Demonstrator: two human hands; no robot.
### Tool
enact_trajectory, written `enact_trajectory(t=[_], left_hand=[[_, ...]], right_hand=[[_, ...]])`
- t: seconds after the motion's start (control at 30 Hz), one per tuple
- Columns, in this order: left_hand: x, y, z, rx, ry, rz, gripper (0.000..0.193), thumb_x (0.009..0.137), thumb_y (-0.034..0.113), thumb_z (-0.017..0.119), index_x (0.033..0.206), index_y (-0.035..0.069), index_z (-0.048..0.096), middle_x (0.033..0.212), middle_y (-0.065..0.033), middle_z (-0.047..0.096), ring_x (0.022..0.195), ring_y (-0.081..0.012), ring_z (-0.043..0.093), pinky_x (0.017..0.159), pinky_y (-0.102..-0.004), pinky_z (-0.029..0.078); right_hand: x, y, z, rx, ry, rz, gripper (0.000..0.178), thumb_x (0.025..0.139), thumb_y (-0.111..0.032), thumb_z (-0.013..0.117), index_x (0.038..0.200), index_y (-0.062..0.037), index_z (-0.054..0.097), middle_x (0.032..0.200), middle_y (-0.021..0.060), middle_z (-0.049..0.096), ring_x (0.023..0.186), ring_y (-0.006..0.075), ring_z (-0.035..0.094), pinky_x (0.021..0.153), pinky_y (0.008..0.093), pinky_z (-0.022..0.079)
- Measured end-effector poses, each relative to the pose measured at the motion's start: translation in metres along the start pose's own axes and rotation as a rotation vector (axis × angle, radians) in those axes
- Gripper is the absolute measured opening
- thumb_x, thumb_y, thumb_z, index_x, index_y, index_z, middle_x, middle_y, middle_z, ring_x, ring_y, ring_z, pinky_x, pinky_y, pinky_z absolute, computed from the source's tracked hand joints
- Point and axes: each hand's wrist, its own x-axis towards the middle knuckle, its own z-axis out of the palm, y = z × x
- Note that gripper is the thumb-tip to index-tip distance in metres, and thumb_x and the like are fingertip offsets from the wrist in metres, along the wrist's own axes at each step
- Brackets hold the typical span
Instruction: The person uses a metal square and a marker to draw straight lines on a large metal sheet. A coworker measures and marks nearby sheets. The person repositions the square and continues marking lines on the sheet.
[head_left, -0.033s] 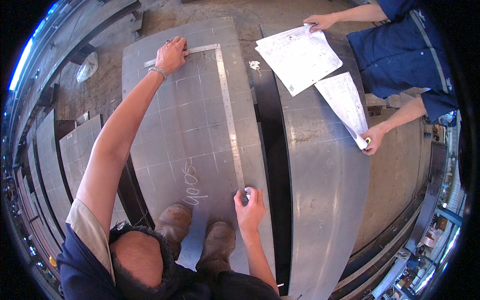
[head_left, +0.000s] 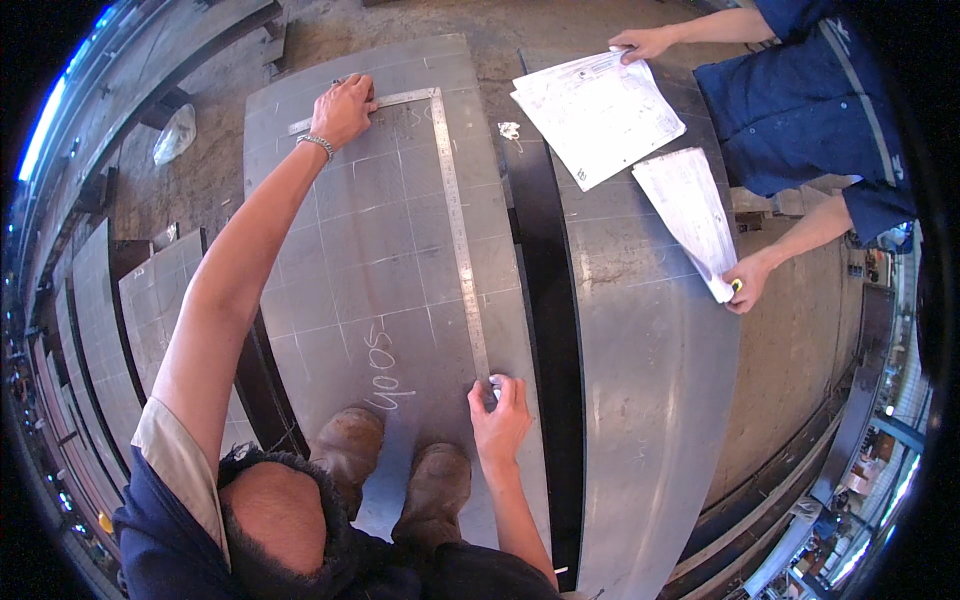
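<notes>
A large metal carpenter's square (head_left: 459, 232) lies flat on a grey steel plate (head_left: 400, 270) marked with thin white lines. My left hand (head_left: 345, 108) is closed over its short leg near the far end of the plate, fingers curled down on it. At the near end of the long leg, my right hand (head_left: 500, 420) pinches a small white piece that looks like marking chalk. Its fingertips touch the leg's end, by the plate's right side. White handwriting is chalked on the plate, just beyond my boots (head_left: 435, 490).
A co-worker in dark blue stands at the right, holding paper drawings (head_left: 605, 120) and a folded sheet bundle (head_left: 690, 215) over a neighbouring steel plate (head_left: 650, 400). A dark gap (head_left: 555, 330) separates the plates. More plates (head_left: 165, 310) lie left, near a clear plastic bag (head_left: 175, 135).
The co-worker's folded bundle has shifted and bent slightly, and the hand on it has moved a little. My hands and the square have stayed in place.
</notes>
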Motion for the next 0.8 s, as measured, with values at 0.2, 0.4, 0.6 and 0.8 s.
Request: enact_trajectory(t=[0.2,0.4,0.6,0.8], left_hand=[[0.008,-0.006,0.003,-0.021,0.053,0.033,0.018,0.088,0.017,0.069,0.097,0.006,0.057,0.103,-0.0132,0.063,0.102,-0.0368,0.062,0.085,-0.0484,0.051],[0.010,-0.007,0.006,-0.018,0.035,0.054,0.017,0.089,0.017,0.067,0.098,0.006,0.058,0.103,-0.0135,0.063,0.102,-0.0370,0.061,0.085,-0.0485,0.051],[0.011,-0.006,0.004,0.030,0.004,0.016,0.020,0.089,0.021,0.069,0.099,0.006,0.061,0.104,-0.0116,0.065,0.104,-0.0343,0.063,0.088,-0.0475,0.052],[0.014,-0.005,0.006,0.018,0.005,-0.005,0.021,0.088,0.021,0.070,0.099,0.006,0.061,0.106,-0.0113,0.066,0.106,-0.0346,0.062,0.088,-0.0472,0.052]], right_hand=[[0.004,-0.003,0.009,0.013,0.050,-0.008,0.026,0.082,-0.016,0.076,0.100,-0.0054,0.060,0.091,0.0112,0.060,0.076,0.0315,0.066,0.062,0.0412,0.055],[0.001,0.000,0.011,0.012,0.046,0.025,0.026,0.082,-0.017,0.077,0.100,-0.0063,0.061,0.091,0.0105,0.060,0.075,0.0306,0.066,0.061,0.0406,0.055],[0.000,0.000,0.012,0.021,0.042,0.040,0.025,0.082,-0.018,0.078,0.099,-0.0075,0.062,0.090,0.0086,0.061,0.074,0.0293,0.067,0.060,0.0400,0.055],[0.001,0.006,0.011,0.063,0.050,0.025,0.026,0.081,-0.019,0.078,0.098,-0.0068,0.063,0.090,0.0082,0.062,0.074,0.0283,0.067,0.061,0.0384,0.055]])
